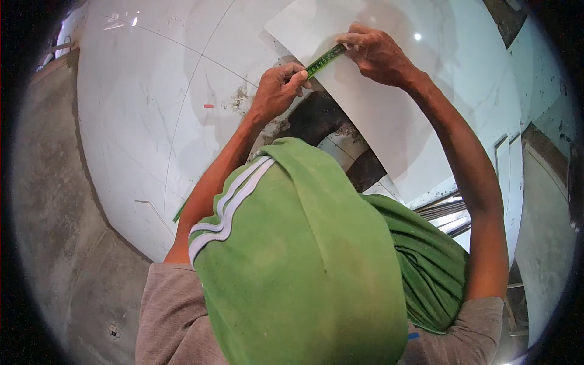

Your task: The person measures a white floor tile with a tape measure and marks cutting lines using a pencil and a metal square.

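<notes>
Between my hands stretches a short length of green tape measure blade (326,61) with dark markings. My left hand (278,92) pinches its lower end, thumb and fingers pressed together over the near edge of a large white tile (413,115). Farther right, above that tile, my right hand (376,56) grips the upper end of the blade with fingers curled round it. The tape's case, if it is in a hand, is hidden. Below the blade the tile's slanting edge borders a dark gap (313,115) in the floor.
White floor tiles (140,103) with thin joints spread to the left, with a small red piece (208,106) on them. Bare grey concrete (48,170) lies beyond their left edge. Narrow strips (441,210) lie near my green-clad right leg (426,261).
</notes>
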The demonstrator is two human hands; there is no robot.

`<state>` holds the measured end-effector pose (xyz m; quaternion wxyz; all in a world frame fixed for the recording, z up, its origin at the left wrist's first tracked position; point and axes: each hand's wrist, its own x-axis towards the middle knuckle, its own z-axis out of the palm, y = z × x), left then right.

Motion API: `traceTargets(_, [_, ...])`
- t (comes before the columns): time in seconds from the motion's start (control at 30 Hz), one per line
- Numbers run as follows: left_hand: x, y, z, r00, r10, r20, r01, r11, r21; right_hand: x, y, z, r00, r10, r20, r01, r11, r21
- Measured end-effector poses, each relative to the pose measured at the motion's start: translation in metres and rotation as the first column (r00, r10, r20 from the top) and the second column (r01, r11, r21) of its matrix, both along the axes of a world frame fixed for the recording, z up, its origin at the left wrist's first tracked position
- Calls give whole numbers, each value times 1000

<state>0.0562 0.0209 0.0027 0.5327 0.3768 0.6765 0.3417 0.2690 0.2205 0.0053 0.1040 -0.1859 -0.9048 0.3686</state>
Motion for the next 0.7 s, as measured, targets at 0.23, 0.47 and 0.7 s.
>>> traceTargets(0.23, [4, 2, -5, 999, 34, 7, -34, 998, -48, 1, 3, 2, 999, 41, 2, -41, 997, 60])
traceTargets(0.47, [5, 0, -5, 998, 56, -30, -57, 997, -58, 3, 0, 3, 997, 64, 43, -69, 991, 114])
traceTargets(0.7, [11, 4, -2, 996, 90, -14, -90, 995, -44, 2, 1, 0, 994, 105, 16, -106, 980, 166])
